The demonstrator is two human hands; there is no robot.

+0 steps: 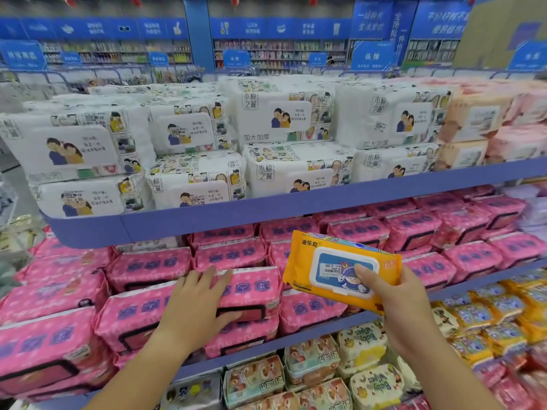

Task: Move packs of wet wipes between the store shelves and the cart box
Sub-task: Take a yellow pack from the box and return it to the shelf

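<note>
So, 1 orange pack of wet wipes (331, 261) is gripped in the right hand (399, 309), thumb curled over its blue flip lid, the other fingers hidden behind it. It's held up in the air in front of the middle shelf (310, 329), tilted. The left hand (195, 306) is laid flat on a pink pack (251, 287) at the front of that shelf, fingers straight and spread, nothing grasped. Pink packs are stacked all along there. White packs (284, 113) with cartoon couples are piled 2 high on the purple-edged top shelf (266, 207). Yellow and patterned packs (362, 344) are lined up on the shelf below. A 2.00 price sticker can be seen on the orange pack's lid.
</note>
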